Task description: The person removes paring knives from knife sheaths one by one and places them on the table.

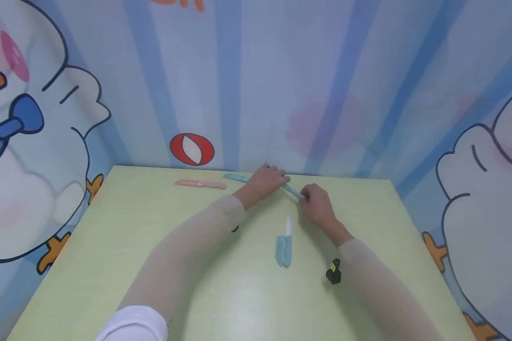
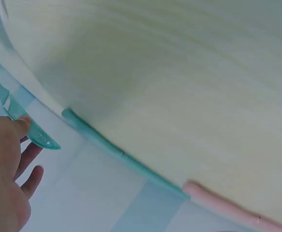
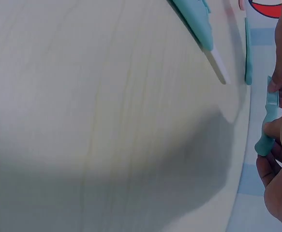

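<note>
Between my hands, over the far edge of the table, is a teal knife (image 3: 271, 111) with a teal cover over its blade. My left hand (image 1: 266, 181) pinches the covered blade (image 2: 34, 131) between thumb and fingers, the other fingers spread. The handle (image 3: 265, 145) is gripped by my right hand (image 1: 318, 203). A second teal knife (image 2: 124, 153) lies along the far edge, partly behind my left hand in the head view. To its left lies a pink knife (image 1: 200, 184). Nearer me, a knife with a bare white blade and teal handle (image 1: 288, 251) lies beside a flat teal piece (image 1: 279, 250).
The pale yellow table (image 1: 222, 293) meets a blue striped backdrop (image 1: 260, 85) with cartoon figures at its far edge. A small black device (image 1: 333, 271) sits by my right sleeve.
</note>
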`<state>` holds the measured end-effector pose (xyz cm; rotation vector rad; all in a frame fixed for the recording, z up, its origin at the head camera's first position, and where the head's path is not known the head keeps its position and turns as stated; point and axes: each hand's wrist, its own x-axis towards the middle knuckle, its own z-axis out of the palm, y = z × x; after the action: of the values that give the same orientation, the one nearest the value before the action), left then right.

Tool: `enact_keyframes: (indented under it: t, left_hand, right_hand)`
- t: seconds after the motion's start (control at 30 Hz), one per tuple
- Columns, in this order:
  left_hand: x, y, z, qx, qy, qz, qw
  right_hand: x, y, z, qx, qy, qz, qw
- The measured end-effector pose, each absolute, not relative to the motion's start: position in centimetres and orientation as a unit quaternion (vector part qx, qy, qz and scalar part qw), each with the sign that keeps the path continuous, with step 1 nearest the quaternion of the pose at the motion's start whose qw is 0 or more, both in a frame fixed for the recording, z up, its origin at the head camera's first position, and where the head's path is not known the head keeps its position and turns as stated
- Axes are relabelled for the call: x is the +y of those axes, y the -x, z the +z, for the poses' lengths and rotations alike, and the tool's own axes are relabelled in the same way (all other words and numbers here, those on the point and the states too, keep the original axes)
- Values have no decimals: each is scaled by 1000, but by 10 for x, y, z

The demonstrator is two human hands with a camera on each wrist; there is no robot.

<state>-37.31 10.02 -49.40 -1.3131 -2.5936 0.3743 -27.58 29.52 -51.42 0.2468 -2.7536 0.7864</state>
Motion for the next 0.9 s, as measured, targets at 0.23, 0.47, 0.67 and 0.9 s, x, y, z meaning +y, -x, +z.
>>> enact_keyframes:
  t: [0.23, 0.47, 0.67, 0.9]
  left_hand:
    - [82, 353, -476, -853, 499, 102, 110]
    - [66, 333, -460, -841, 520, 108, 101]
    - [55, 320, -456, -840, 529, 91, 78]
    - [43, 308, -463, -836, 539, 79, 59]
  right_hand:
    - [294, 261, -491, -954, -152, 220, 135]
    - [285, 246, -470, -953, -221, 128, 161]
    - [278, 234, -464, -954, -247, 64, 158]
    - [270, 225, -456, -950, -279, 53, 129]
